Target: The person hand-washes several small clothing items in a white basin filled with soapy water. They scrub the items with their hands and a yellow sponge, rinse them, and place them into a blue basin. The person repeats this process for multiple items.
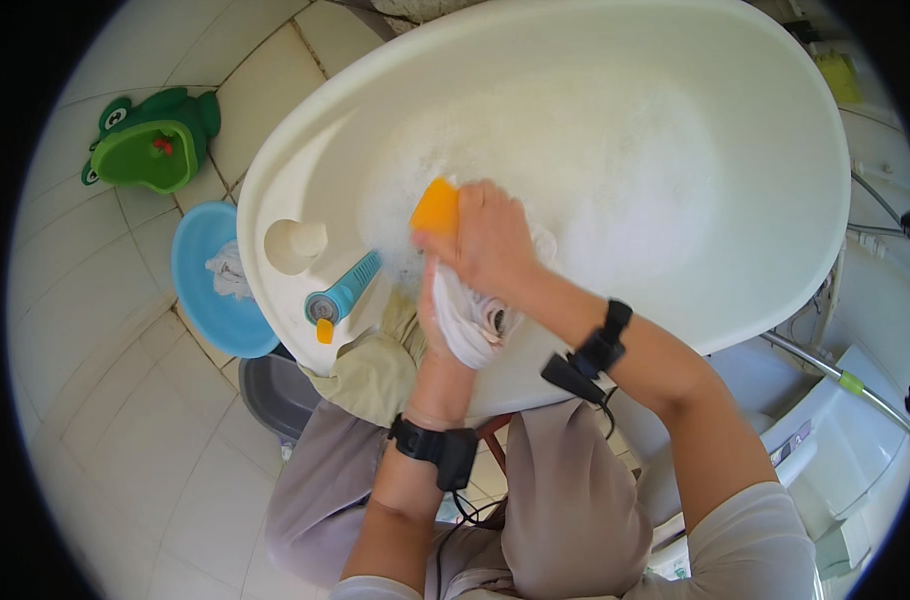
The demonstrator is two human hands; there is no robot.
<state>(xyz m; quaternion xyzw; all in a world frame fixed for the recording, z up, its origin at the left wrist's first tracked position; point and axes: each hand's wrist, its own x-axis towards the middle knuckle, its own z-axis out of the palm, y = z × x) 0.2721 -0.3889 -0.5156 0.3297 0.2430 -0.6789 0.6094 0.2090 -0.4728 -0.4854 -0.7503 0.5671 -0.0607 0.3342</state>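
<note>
Over the white plastic bathtub (770, 150), my right hand (496, 236) grips an orange bar (437, 206), which looks like laundry soap. My left hand (434, 315) is just below it, palm turned up, with a wet white cloth (466, 315) gathered in it and hanging over the wrist. My right fingers are right above the cloth; their exact contact with it is hidden. Sudsy water (612, 202) lies in the tub. Beside my left wrist, a pale green garment (372, 375) drapes over the near rim.
A blue plastic fitting (342, 289) with an orange tab sits at the tub's left end. Left of the tub are a light blue basin (192, 300) holding white cloth, a grey basin (275, 386) and a green frog-shaped urinal (189, 139). A metal pole (822, 365) crosses at right.
</note>
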